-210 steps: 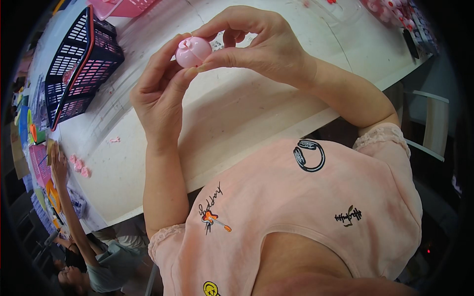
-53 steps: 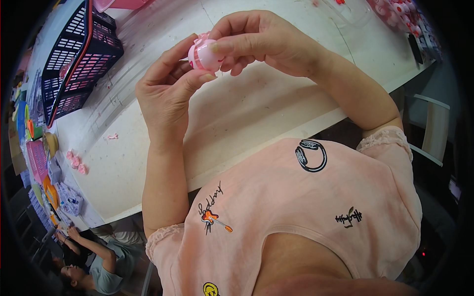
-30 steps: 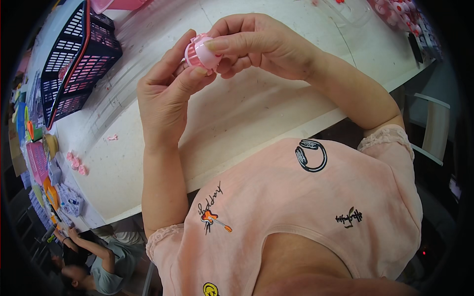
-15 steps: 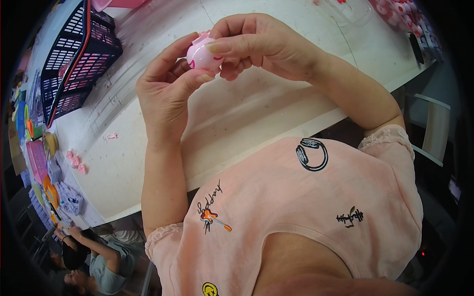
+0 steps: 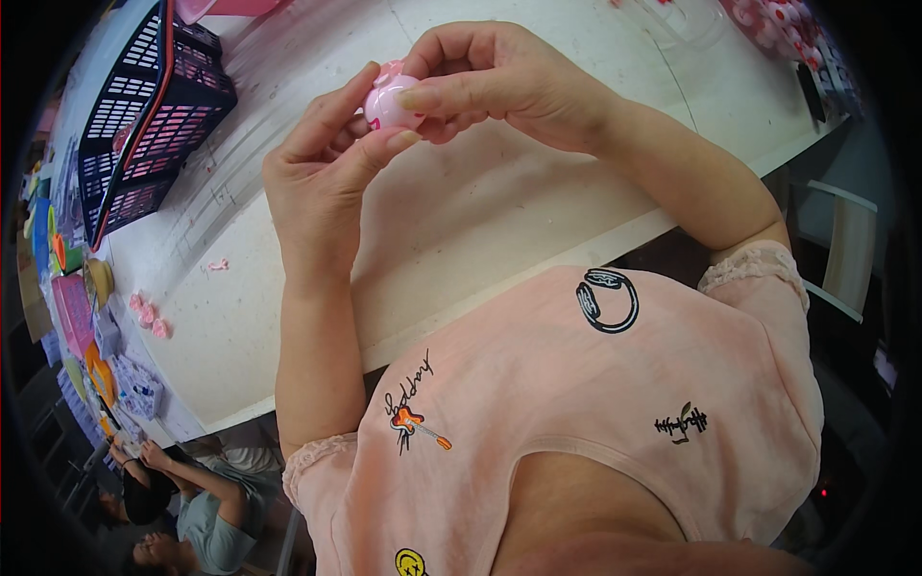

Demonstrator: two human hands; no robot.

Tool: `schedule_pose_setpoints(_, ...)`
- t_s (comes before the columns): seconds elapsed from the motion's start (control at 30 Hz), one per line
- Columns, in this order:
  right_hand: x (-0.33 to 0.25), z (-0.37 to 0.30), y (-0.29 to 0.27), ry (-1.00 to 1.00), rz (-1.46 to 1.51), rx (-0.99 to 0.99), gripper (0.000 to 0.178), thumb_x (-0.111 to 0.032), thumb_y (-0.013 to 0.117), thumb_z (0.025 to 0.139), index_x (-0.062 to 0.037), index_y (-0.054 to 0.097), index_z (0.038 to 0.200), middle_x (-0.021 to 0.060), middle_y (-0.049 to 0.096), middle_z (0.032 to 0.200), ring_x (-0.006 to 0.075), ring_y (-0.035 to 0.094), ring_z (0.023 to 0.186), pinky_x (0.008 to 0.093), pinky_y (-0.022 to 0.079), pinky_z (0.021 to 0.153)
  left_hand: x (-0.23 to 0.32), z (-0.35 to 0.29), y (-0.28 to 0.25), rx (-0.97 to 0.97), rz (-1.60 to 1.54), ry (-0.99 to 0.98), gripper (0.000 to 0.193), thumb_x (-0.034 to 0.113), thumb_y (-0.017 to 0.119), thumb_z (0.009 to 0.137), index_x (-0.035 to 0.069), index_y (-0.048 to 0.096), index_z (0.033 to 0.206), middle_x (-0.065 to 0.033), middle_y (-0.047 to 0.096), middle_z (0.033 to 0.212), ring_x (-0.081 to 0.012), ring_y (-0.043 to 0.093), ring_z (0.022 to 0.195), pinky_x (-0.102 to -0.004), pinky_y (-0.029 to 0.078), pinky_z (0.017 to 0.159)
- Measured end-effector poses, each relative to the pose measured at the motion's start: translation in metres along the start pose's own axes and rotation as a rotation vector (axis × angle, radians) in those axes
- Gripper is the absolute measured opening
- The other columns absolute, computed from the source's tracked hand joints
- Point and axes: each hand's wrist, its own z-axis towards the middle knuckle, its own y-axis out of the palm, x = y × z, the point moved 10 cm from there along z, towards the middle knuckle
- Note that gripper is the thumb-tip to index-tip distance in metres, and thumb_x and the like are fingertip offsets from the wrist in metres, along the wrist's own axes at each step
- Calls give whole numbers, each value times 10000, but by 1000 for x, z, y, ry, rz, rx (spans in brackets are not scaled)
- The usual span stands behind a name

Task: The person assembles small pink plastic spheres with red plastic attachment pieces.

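Note:
Between both hands, above the white table (image 5: 461, 230), is a small glossy pink round figure (image 5: 386, 103) with darker pink curved marks and a pink piece on its top. My left hand (image 5: 331, 144) holds it from the left, thumb underneath and index finger along its far side. My right hand (image 5: 485, 91) closes on its right side, the thumb pressed on the front. The curled fingers hide the figure's right and back parts. To the left on the table lie several small pink pieces (image 5: 146, 312) and a single pink bow-like piece (image 5: 220, 265).
A dark blue slotted basket (image 5: 158, 125) stands at the far left, with a pink container (image 5: 226, 8) behind it. A clear bag of red and pink items (image 5: 783, 29) is at the far right. Coloured bins (image 5: 73, 312) line the left edge, and another person (image 5: 216, 514) is at lower left.
The round figure has turned slightly in my hands, so its curved marks now sit lower and more of the pink top shows. Both hands have shifted only a little.

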Motion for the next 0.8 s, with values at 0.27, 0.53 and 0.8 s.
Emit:
schedule_pose_setpoints(0.27, 4, 5, -1, -72, -101, 75, 243, -237, 664, 767, -44, 569, 882, 23, 581, 809, 87, 556, 763, 217, 448, 725, 31, -11, 12, 84, 340, 370, 412, -60, 661, 702, 39, 589, 1095, -50, 552, 986, -125, 561, 839, -231, 521, 743)
schedule_pose_setpoints(0.53, -18, 6, -8, -95, -280, 54, 231, -231, 642, 787, -38, 594, 905, 28, 600, 843, 102, 572, 789, 216, 451, 675, 27, -5, -1, 95, 385, 325, 393, -66, 667, 698, 11, 596, 1077, -41, 550, 991, -98, 556, 832, -211, 494, 718)
schedule_pose_setpoints(0.8, -76, -14, -42, -417, -1280, 169, 339, -183, 678, 681, 13, 580, 940, 166, 581, 904, 326, 565, 842, 361, 447, 754, 13, 3, -17, 116, 191, 103, 393, 3, 588, 797, -86, 475, 1164, -167, 582, 1002, -216, 603, 891, -342, 481, 863)
